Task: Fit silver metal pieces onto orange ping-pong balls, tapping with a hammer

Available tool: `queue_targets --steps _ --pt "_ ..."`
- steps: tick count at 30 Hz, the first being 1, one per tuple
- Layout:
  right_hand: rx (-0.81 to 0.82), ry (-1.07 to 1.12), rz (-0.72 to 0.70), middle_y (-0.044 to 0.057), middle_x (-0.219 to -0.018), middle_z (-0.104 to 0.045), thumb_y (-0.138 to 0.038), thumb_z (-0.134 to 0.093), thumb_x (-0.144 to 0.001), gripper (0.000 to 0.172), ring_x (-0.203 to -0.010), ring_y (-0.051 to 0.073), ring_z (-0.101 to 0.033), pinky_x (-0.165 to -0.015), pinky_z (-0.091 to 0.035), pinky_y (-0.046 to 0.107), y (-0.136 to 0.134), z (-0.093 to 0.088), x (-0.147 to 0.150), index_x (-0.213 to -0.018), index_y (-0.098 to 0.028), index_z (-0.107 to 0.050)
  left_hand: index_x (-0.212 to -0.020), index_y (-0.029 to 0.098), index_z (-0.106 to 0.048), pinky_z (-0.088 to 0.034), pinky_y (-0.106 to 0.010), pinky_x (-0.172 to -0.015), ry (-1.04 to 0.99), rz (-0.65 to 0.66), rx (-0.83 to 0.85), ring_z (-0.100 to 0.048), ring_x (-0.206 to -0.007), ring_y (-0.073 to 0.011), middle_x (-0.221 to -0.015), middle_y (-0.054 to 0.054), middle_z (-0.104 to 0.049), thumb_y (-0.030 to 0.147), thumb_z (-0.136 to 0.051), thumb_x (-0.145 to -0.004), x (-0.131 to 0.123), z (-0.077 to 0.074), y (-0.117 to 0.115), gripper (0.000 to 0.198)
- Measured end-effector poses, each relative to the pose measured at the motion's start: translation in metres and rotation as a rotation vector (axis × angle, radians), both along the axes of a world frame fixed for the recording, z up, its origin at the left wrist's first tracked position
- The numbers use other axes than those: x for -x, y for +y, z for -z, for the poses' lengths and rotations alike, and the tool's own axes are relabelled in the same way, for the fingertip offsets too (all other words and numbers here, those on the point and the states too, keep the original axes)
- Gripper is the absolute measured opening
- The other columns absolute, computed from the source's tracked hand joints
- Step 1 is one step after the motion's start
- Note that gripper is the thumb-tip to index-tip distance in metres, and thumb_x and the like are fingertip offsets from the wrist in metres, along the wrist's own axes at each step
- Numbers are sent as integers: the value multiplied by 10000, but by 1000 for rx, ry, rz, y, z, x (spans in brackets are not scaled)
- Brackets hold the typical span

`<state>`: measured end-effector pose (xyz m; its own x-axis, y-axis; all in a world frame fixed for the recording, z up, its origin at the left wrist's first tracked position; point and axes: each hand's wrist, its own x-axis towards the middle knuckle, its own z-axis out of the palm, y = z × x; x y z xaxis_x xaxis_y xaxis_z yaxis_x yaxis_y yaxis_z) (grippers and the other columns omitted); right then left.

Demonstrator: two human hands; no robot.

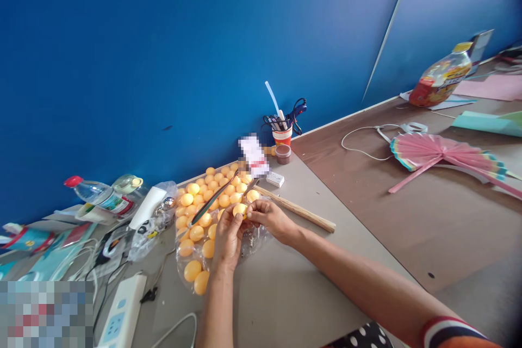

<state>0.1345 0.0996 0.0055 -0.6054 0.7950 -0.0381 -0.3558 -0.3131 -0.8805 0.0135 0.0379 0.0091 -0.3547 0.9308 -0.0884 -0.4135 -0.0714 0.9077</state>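
My left hand (227, 239) and my right hand (269, 218) meet over a clear plastic bag (191, 239) of several orange ping-pong balls. Both hands pinch one orange ball (240, 209) between their fingertips. A long thin tool like scissors or tongs (212, 201) lies across the balls just beyond my left hand, its tip near my fingers. Whether either hand also holds that tool is unclear.
A wooden stick (299, 209) lies right of the bag. A paper cup (283, 133) with pens and scissors stands at the blue wall. A water bottle (100, 194), a power strip (120, 312) and cables lie left. A pink paper fan (432, 155) and a snack jar (442, 76) lie right.
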Motion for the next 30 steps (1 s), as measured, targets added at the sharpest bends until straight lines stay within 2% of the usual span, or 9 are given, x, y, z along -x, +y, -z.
queue_targets --steps 12,23,30 --pt "60 -10 -2 -51 -554 -537 -384 -820 -585 329 -529 78 -406 -546 -305 243 0 -2 -2 -641 -166 -579 -973 188 -655 -572 -386 -796 40 3 13 -719 -861 -242 -900 -41 -739 375 -856 -668 -4 -3 0 411" --pt "62 -38 16 -57 -562 -524 -378 -807 -591 329 -525 74 -403 -546 -300 245 0 1 -1 -653 -167 -562 -1045 200 -628 -555 -344 -774 168 -21 27 -699 -865 -216 -983 -41 -703 388 -805 -748 4 11 -1 394" --pt "42 -54 45 -64 -544 -527 -339 -769 -620 273 -512 78 -426 -545 -320 246 0 7 2 -665 -172 -558 -1097 209 -612 -552 -318 -725 251 -28 57 -690 -865 -214 -1038 -63 -696 416 -774 -775 5 14 -2 416"
